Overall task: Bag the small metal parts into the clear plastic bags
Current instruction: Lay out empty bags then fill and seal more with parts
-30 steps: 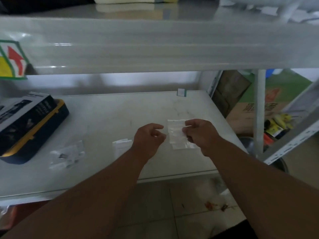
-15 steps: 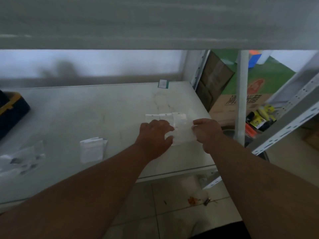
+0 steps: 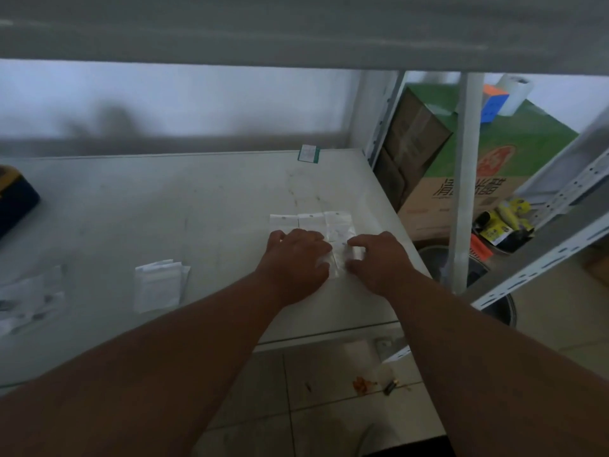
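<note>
Your row of three clear plastic bags (image 3: 311,221) lies flat on the white shelf board (image 3: 164,209), well over toward its right side, with the rightmost bag reaching down between your two hands. Small dark specks show inside that bag, too blurred to name as parts. The board's right edge runs just beside your right hand (image 3: 379,258), and past it stands the white upright post (image 3: 463,179); the front edge is near, just below your wrists. Behind the bags the board is bare up to a small green-edged label (image 3: 308,154) at the back edge. To the left there is broad open board before a stack of empty bags (image 3: 159,285), and farther left, at the picture's edge, a loose heap of bags with dark bits inside (image 3: 29,298). A black and yellow case (image 3: 13,199) sits at the far left. The upper shelf (image 3: 296,28) hangs low over the whole workspace.

Your left hand (image 3: 296,255) lies palm down across the lower part of the bags, fingers spread flat and pressing, gripping nothing. Your right hand is also palm down, its fingertips (image 3: 354,240) curled onto the rightmost bag's edge; whether they pinch it or only press I cannot tell. Both forearms reach in from below the front edge.
</note>
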